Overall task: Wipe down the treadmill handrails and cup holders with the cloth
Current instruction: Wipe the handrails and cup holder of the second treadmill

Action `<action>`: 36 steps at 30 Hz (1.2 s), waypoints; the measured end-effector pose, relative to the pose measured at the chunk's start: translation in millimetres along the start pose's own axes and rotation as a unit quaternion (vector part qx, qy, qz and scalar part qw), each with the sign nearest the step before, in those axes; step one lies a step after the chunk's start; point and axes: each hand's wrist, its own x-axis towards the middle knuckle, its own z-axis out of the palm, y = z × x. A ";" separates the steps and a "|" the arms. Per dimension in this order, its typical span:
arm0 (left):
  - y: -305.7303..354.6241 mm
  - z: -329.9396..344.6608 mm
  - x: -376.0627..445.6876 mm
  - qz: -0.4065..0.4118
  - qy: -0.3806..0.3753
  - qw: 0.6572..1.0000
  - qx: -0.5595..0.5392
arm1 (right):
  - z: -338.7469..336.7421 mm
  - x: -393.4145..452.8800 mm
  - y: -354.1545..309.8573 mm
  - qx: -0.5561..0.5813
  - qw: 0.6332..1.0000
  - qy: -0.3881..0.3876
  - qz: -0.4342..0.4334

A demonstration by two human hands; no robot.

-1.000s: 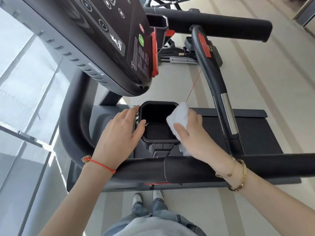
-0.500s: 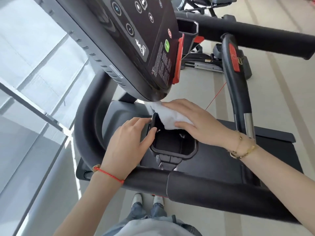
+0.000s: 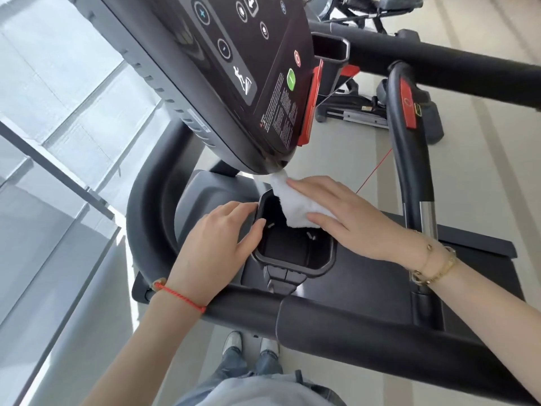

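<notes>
A black square cup holder [image 3: 295, 263] sits below the treadmill console [image 3: 234, 68]. My left hand [image 3: 213, 247] holds its left wall, thumb on the inner edge and fingers outside. My right hand [image 3: 351, 221] holds a white cloth [image 3: 295, 209] between thumb and fingers and presses it on the holder's far right rim, just under the console's lower tip. The near black handrail [image 3: 366, 332] runs across below both wrists. A curved left rail [image 3: 146, 230] bends around the holder.
An inner handle [image 3: 409, 171] with a red button and a chrome band rises at the right, with a thin red cord [image 3: 374, 171] beside it. A second cup holder [image 3: 330, 48] and the far handrail [image 3: 439, 63] lie beyond the console. Glass panels [image 3: 58, 142] stand at the left.
My right hand carried the cloth from the holder's right rim up to its far rim under the console. My left hand stayed on the left wall.
</notes>
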 end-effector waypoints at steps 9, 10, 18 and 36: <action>-0.1 0.1 0.0 -0.002 0.001 1.000 0.002 | 6.8 17.5 -17.4 -0.071 0.997 0.001 -0.022; -0.2 -0.4 -0.1 -0.002 0.002 1.000 0.002 | 5.5 7.3 -12.8 -0.065 0.998 0.002 -0.014; -0.6 -0.3 0.0 0.006 0.002 1.000 0.015 | 6.3 22.4 -20.0 -0.045 0.999 0.004 0.018; -4.1 2.0 2.8 0.042 -0.015 0.999 -0.012 | 28.2 -5.8 -34.5 0.162 0.922 0.160 0.314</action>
